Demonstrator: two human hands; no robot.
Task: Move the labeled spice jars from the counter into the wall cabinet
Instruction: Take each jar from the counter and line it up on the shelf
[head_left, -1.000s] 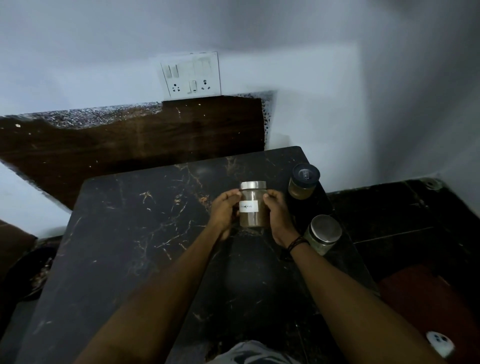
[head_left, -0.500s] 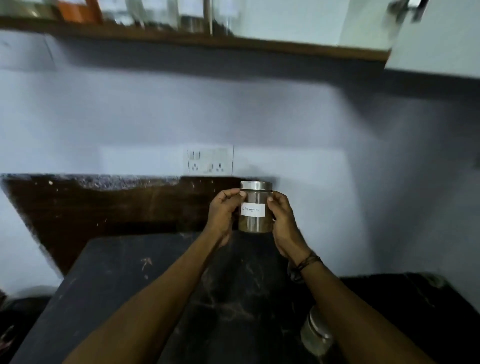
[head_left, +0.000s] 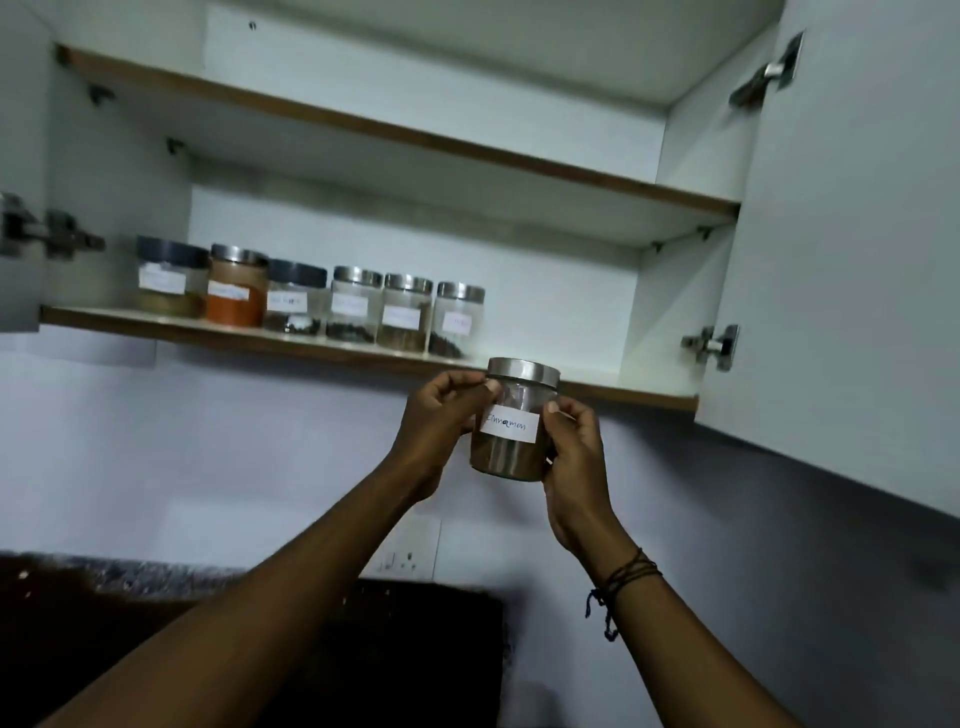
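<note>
At about ten o'clock, six jars (head_left: 306, 300) stand in a row on the open wall cabinet's lower shelf (head_left: 631, 389); their white labels are too blurred to read. The second (head_left: 236, 287) holds orange powder. At centre, the left hand (head_left: 439, 423) and right hand (head_left: 574, 449) grip the steel-lidded jar (head_left: 511, 421) between them, just below the shelf edge. Its label (head_left: 509, 427) reads "Cinnamon", over brown powder. At three o'clock the cabinet door (head_left: 852, 234) hangs open.
</note>
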